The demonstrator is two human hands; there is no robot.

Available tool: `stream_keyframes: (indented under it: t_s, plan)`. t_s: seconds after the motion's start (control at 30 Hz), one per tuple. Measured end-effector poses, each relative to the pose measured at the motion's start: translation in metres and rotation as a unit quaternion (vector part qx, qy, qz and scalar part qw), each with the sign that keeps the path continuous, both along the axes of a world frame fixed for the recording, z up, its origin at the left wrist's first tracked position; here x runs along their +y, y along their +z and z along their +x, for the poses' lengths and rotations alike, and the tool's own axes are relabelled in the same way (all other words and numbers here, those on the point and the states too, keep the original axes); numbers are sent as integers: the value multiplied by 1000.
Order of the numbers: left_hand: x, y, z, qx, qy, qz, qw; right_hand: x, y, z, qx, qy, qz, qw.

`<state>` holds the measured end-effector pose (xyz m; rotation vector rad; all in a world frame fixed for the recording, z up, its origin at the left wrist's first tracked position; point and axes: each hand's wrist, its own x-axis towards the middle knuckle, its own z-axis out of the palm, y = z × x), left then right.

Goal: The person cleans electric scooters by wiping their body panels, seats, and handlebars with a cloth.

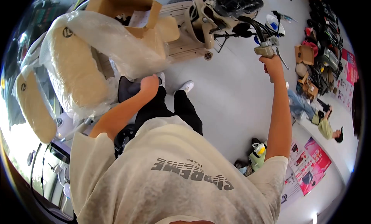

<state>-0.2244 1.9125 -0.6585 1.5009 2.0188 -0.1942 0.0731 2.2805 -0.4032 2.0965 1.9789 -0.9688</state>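
My right hand (273, 66) is closed around the end of a handlebar, just below its beige switch housing (264, 51). A silver brake lever (282, 58) sticks out beside my fingers. My left hand (150, 85) is curled into a fist against a dark grey, curved, seat-like piece (128, 89). My own arm and fingers partly hide that piece. Close to my left hand, clear plastic wrap (125, 58) covers a beige cushioned seat (77, 69). The grip inside my right hand is mostly covered by my fingers.
An open cardboard box (123, 11) sits on a beige vehicle with a floorboard (181, 54). A black basket (239, 3) is wrapped in plastic. Boxes (305, 54) and parts line the right wall. Another person (326, 121) stands at the right. Grey floor (228, 85) lies around my white shoes.
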Motion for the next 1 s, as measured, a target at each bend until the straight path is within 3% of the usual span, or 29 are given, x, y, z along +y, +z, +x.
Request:
stream_keyframes:
  t_s: [0.07, 0.1, 0.27, 0.6, 0.73, 0.8, 0.87, 1.0]
  plan:
    - [22, -66, 30, 81, -22, -131, 988, 2, -2, 0, 7, 6, 6, 1000]
    - [22, -103, 39, 125, -103, -132, 978, 3, -2, 1, 10, 14, 9, 1000]
    - [57, -124, 60, 176, -166, -222, 945, -1, 0, -2, -15, 14, 21, 1000]
    - [39, -169, 51, 251, -216, -257, 908, -9, 5, -7, -58, 10, 47, 997]
    - [55, -161, 62, 243, -217, -248, 912, -9, 9, -7, -63, 12, 45, 997]
    - [61, -150, 61, 236, -217, -236, 917, -5, 5, -5, -121, 12, 0, 993]
    - [62, -130, 54, 231, -215, -230, 921, -3, -8, 4, -89, 36, 53, 994]
    - [50, -86, 47, 209, -219, -226, 926, 4, -13, 7, -88, 45, 27, 995]
